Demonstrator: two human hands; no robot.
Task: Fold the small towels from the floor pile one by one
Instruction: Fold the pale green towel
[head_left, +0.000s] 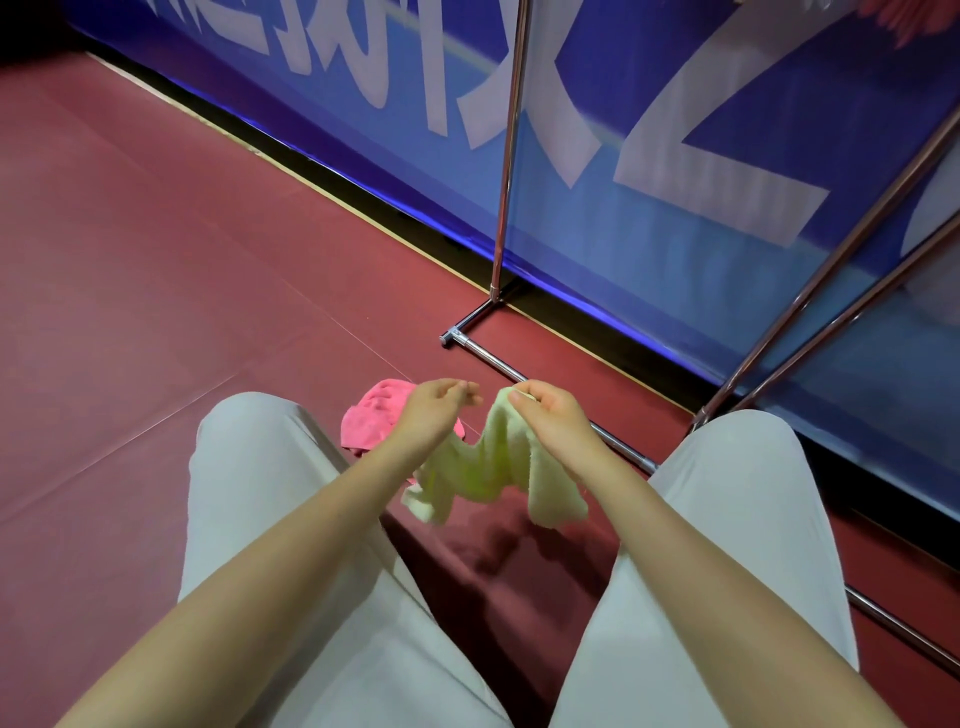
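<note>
Pale green terry, the small towel (488, 462): held up between the knees, above the dark red floor (156, 260), drooping in loose folds with two lower corners hanging free. Pinched at its top edge by the right hand (550, 415), thumb and curled fingers closed on the cloth. Left hand (431, 410) raised just beside, fingers curled at the tips; whether a corner of the green cloth sits in that pinch cannot be told, though the fabric runs up under the wrist. Likely light, limp and soft, with no stiffness to keep a shape; probably not slippery, the nap giving grip. Best taken by two neighbouring corners along one edge, so the rest falls flat and straight before folding. Risk, by the look of it: bunched middle staying twisted if the corners are not found first.

Behind the left hand, on the floor, a crumpled pink towel (374, 421), partly hidden, seemingly still to be folded. Either side, light grey trouser legs (249, 493). Further out to the right, a chrome rack frame (501, 208) standing on the floor, and beyond it a blue banner (649, 182) with large white characters along the wall.
</note>
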